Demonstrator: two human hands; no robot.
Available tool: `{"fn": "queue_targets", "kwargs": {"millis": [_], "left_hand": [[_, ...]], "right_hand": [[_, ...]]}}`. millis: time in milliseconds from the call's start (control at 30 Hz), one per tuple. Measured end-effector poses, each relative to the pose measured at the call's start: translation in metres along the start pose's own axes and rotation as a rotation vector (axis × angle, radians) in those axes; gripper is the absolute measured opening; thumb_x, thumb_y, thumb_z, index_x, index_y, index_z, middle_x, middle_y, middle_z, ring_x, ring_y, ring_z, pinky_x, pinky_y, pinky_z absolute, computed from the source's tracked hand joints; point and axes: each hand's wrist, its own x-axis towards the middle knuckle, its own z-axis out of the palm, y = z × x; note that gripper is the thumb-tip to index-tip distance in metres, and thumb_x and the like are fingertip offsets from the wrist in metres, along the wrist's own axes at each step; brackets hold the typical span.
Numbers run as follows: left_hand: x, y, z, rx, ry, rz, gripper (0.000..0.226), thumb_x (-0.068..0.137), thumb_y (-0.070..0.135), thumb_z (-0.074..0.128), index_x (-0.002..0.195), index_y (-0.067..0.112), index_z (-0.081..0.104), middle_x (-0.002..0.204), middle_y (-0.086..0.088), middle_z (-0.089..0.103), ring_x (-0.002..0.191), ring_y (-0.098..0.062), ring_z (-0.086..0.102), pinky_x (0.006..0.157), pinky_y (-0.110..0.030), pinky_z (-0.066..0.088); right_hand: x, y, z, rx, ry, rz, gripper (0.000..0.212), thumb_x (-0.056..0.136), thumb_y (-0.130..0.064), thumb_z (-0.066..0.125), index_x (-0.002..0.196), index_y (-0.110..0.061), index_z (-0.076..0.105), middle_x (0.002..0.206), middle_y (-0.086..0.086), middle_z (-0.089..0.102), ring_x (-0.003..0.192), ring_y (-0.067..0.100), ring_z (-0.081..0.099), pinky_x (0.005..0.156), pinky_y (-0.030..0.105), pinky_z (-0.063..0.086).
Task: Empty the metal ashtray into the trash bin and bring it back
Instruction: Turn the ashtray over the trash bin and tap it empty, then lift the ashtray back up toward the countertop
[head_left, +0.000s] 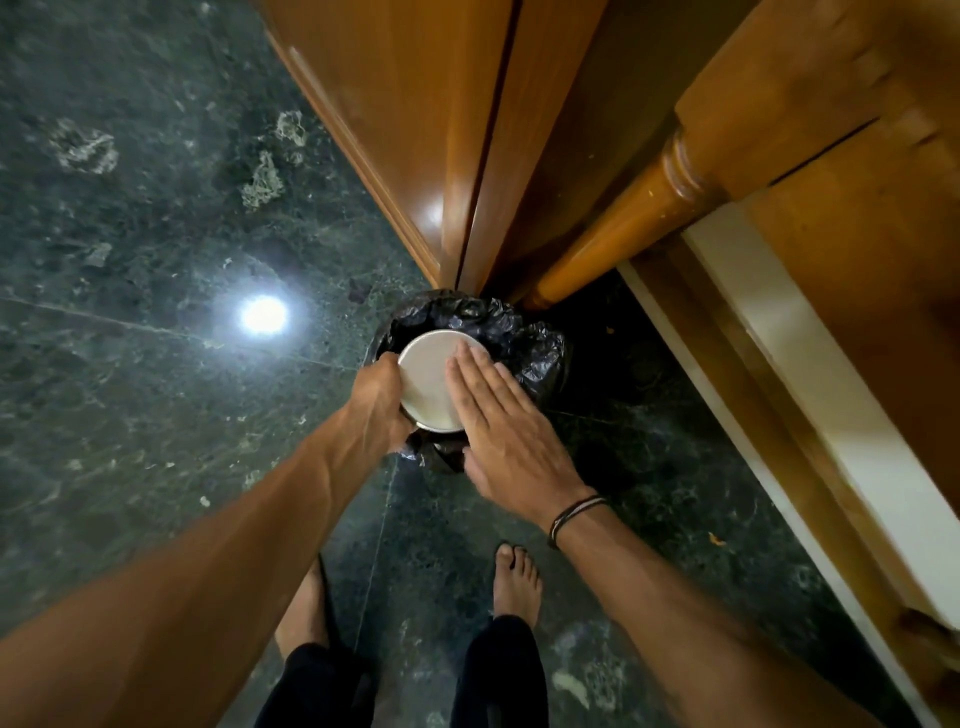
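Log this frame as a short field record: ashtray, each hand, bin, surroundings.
ashtray: metal ashtray upside down, flat base up, over the bin
left hand: left hand grips its left rim
right hand: right hand flat, open palm on the base
bin: trash bin with black liner, on the dark stone floor
surroundings: wooden cabinet behind; bare feet below

head cam | steep downward view | close over trash bin (540, 353) | floor (130, 260) around
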Motion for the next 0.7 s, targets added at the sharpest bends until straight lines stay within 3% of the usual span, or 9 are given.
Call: {"fn": "queue_targets", "kwargs": {"millis": [100, 200, 267, 367, 433, 500, 600, 700], "left_hand": [[-0.005, 0.005, -0.006, -0.021, 0.007, 0.011, 0.042, 0.113, 0.023, 0.04, 0.141, 0.001, 0.062, 0.142, -0.027, 0.069, 0.129, -0.048, 0.069, 0.11, -0.068, 0.055], [-0.034, 0.018, -0.016, -0.028, 0.009, 0.019, 0.043, 0.113, 0.023, 0.042, 0.146, 0.002, 0.06, 0.144, -0.024, 0.068, 0.129, -0.048, 0.068, 0.108, -0.068, 0.056], [-0.051, 0.023, -0.026, -0.009, 0.006, 0.021, 0.044, 0.113, 0.024, 0.044, 0.146, 0.002, 0.061, 0.146, -0.024, 0.068, 0.131, -0.049, 0.067, 0.111, -0.069, 0.054], [-0.096, 0.037, -0.044, 0.031, -0.057, 0.047, 0.04, 0.109, 0.031, 0.05, 0.133, 0.006, 0.071, 0.143, -0.024, 0.072, 0.129, -0.046, 0.069, 0.112, -0.065, 0.053], [-0.143, 0.054, -0.057, 0.048, -0.104, 0.076, 0.041, 0.106, 0.042, 0.057, 0.125, 0.01, 0.073, 0.14, -0.023, 0.072, 0.129, -0.044, 0.068, 0.115, -0.064, 0.053], [-0.191, 0.069, -0.066, 0.096, -0.159, 0.144, 0.055, 0.095, 0.058, 0.066, 0.121, 0.011, 0.079, 0.132, -0.022, 0.077, 0.125, -0.043, 0.071, 0.116, -0.063, 0.053], [-0.28, 0.104, -0.081, 0.177, -0.273, 0.281, 0.057, 0.081, 0.068, 0.076, 0.103, 0.017, 0.089, 0.113, -0.016, 0.086, 0.115, -0.04, 0.078, 0.112, -0.061, 0.057], [-0.363, 0.141, -0.087, 0.231, -0.355, 0.444, 0.067, 0.077, 0.065, 0.078, 0.115, 0.011, 0.086, 0.119, -0.017, 0.085, 0.12, -0.042, 0.076, 0.109, -0.057, 0.057]], "right_hand": [[-0.001, -0.006, -0.015, 0.248, 0.121, 0.201, 0.096, 0.095, -0.016, 0.063, 0.176, -0.003, 0.012, 0.186, 0.014, 0.007, 0.174, 0.028, 0.007, 0.141, 0.043, 0.017], [-0.007, -0.015, -0.044, 0.537, 0.107, 0.426, 0.083, 0.106, -0.018, 0.061, 0.177, -0.014, 0.018, 0.186, 0.005, 0.016, 0.172, 0.021, 0.021, 0.137, 0.035, 0.027], [-0.003, -0.02, -0.066, 0.709, 0.072, 0.584, 0.066, 0.112, -0.03, 0.06, 0.172, -0.018, 0.036, 0.177, 0.008, 0.042, 0.161, 0.024, 0.044, 0.13, 0.041, 0.041], [0.005, -0.037, -0.123, 1.153, -0.031, 0.878, 0.053, 0.111, -0.059, 0.053, 0.144, -0.02, 0.067, 0.134, 0.013, 0.076, 0.117, 0.032, 0.075, 0.106, 0.057, 0.062], [0.002, -0.05, -0.178, 1.514, -0.204, 1.041, 0.062, 0.1, -0.081, 0.048, 0.124, -0.026, 0.065, 0.116, 0.016, 0.077, 0.096, 0.034, 0.079, 0.087, 0.052, 0.071], [-0.009, -0.064, -0.226, 1.717, -0.334, 1.049, 0.074, 0.09, -0.091, 0.052, 0.131, -0.03, 0.055, 0.129, 0.02, 0.071, 0.103, 0.042, 0.08, 0.079, 0.047, 0.072], [-0.029, -0.087, -0.305, 1.853, -0.296, 1.005, 0.081, 0.089, -0.081, 0.069, 0.148, -0.028, 0.053, 0.146, 0.017, 0.063, 0.124, 0.044, 0.072, 0.097, 0.057, 0.067], [-0.046, -0.103, -0.382, 1.913, -0.2, 0.945, 0.072, 0.093, -0.069, 0.075, 0.149, -0.028, 0.056, 0.147, 0.017, 0.063, 0.132, 0.042, 0.067, 0.111, 0.063, 0.059]]}}
